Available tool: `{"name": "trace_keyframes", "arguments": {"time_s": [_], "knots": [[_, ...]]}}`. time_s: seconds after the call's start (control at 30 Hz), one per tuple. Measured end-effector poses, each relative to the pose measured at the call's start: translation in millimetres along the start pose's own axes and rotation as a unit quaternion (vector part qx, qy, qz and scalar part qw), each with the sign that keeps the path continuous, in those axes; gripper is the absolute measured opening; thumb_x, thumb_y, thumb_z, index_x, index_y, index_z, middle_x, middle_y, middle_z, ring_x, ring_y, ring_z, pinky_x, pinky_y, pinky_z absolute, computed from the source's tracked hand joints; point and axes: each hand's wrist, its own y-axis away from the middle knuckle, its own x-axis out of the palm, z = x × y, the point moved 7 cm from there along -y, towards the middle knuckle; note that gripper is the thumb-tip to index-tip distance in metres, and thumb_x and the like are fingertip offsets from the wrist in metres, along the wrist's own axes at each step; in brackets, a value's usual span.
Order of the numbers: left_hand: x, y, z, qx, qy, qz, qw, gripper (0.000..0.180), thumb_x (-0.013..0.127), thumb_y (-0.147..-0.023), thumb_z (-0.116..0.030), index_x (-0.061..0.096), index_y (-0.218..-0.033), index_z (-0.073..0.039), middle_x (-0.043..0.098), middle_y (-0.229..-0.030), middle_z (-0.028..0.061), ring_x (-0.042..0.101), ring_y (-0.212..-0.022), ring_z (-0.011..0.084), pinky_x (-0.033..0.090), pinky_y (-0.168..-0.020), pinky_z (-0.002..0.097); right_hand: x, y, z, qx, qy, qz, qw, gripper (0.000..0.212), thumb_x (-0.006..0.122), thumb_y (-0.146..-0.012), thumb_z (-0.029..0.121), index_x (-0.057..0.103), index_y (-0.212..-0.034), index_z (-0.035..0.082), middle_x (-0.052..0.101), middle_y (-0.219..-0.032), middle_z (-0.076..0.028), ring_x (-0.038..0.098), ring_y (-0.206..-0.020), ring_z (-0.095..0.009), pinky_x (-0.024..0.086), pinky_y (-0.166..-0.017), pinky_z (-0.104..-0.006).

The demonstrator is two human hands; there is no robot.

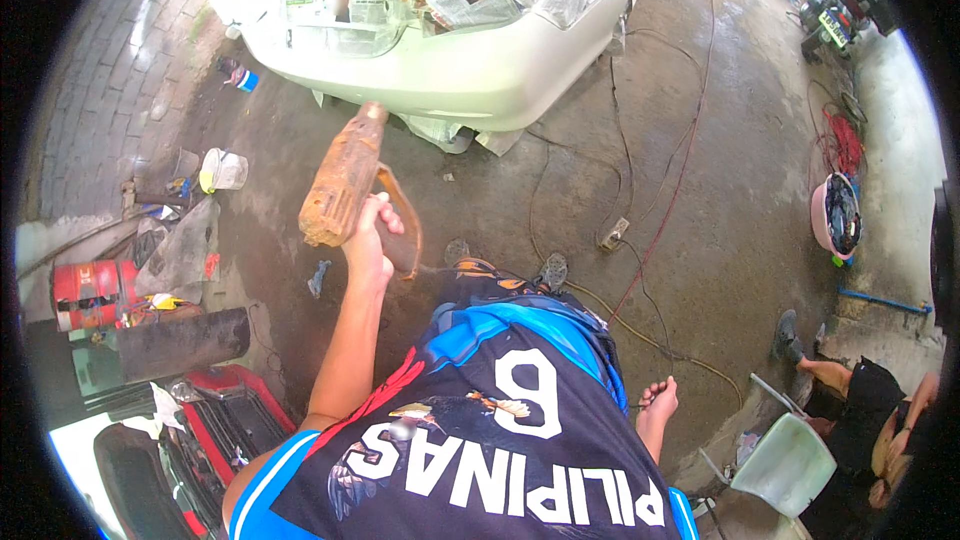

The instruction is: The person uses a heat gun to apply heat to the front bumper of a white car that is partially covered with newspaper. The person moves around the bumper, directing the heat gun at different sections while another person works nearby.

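Observation:
My left hand (375, 230) is wrapped round the dark grip of a worn, dirty orange heat gun (345, 175). Its nozzle points away from me, toward the pale bumper (430, 80) of a car, and in the picture its tip lies just below the bumper's lower edge. A gap between them cannot be judged. Low at my right side, my right hand (657, 402) has its fingers curled closed on a thin dark cord (661, 325), which runs up from it across the floor. Newspaper sheets (340, 0) and clear plastic cover the car above the bumper.
An outlet box (613, 233), cables, a red line and a yellowish hose (625, 325) lie on the concrete floor. At left are a white bucket (224, 170), a red drum (90, 290) and car parts. A pink basin (835, 215), a chair (785, 465) and a seated person are at right.

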Motion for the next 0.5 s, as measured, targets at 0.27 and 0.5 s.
{"name": "trace_keyframes", "arguments": {"time_s": [0.27,0.5], "knots": [[54,62,37,-0.075,-0.199,0.278,0.937,0.016,0.072,-0.081,-0.014,0.06,-0.087,-0.007,0.054,-0.062,-0.0014,0.051,-0.054,0.0085,0.042,-0.051,0.025,95,-8,4,-0.05,0.112,0.077,0.99,0.033,0.053,-0.094,0.038,0.046,-0.074,0.013,0.05,-0.059,-0.002,0.048,-0.043,-0.012,0.029,-0.036,-0.0243],[-36,-26,-24,-0.065,-0.119,0.097,0.986,0.015,0.066,-0.085,-0.016,0.058,-0.09,-0.005,0.052,-0.064,-0.0008,0.05,-0.052,0.0102,0.043,-0.05,0.0248,125,2,-40,-0.062,0.139,0.085,0.985,0.033,0.054,-0.094,0.036,0.049,-0.072,0.012,0.051,-0.058,-0.002,0.049,-0.042,-0.014,0.031,-0.035,-0.0248]]}}
